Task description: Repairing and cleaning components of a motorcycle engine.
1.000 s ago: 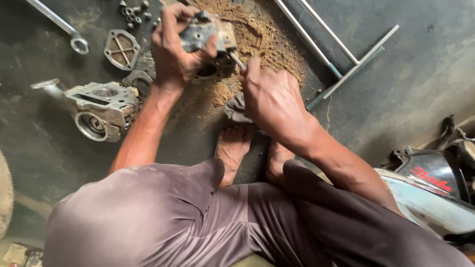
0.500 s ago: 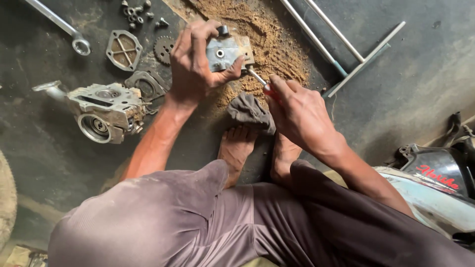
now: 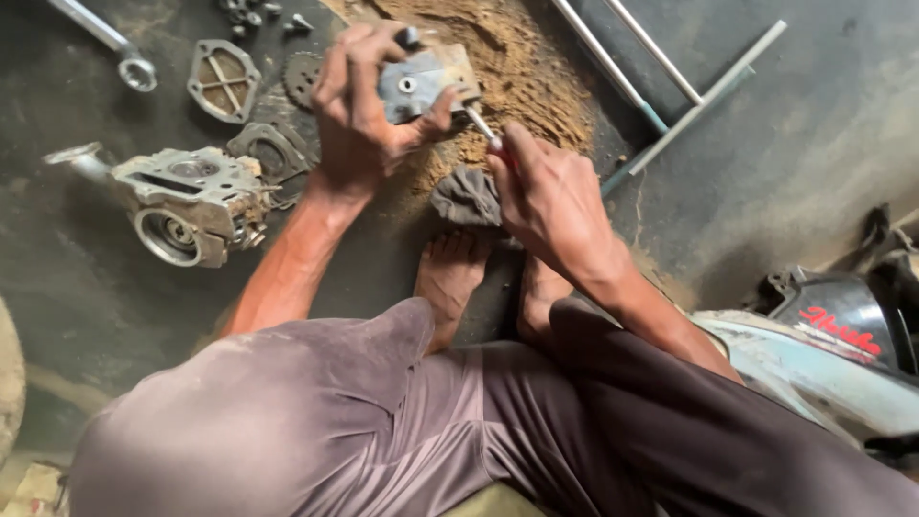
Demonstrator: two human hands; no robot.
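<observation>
The left hand (image 3: 359, 115) is closed around a small grey metal engine part (image 3: 421, 81), fingers wrapped over its top and thumb pressed under its lower edge, holding it up above the floor at about 12 o'clock from the person's bare feet (image 3: 450, 278). The right hand (image 3: 550, 196) is curled tight around a slim tool (image 3: 481, 126); only its metal shaft shows beyond the fingers, and its tip meets the part's right edge. Whether the tip sits in a screw cannot be told.

Under both hands a patch of sawdust (image 3: 536, 72) spreads over the dark floor (image 3: 804, 144). A crumpled grey rag (image 3: 466, 196) lies just beyond the toes, partly under the right hand.

At 9 o'clock from the left hand sits a larger aluminium engine casting (image 3: 191, 201), with a dark gasket (image 3: 270, 148) just beside it. At 10 o'clock lie a flat metal cover plate (image 3: 223, 79), a small gear (image 3: 302, 77), some loose bolts (image 3: 254, 14) and a ring spanner (image 3: 110, 43). At 2 o'clock from the right hand, several thin metal rods (image 3: 670, 96) cross one another. A motorcycle body panel (image 3: 823, 354) shows at 4 o'clock.
</observation>
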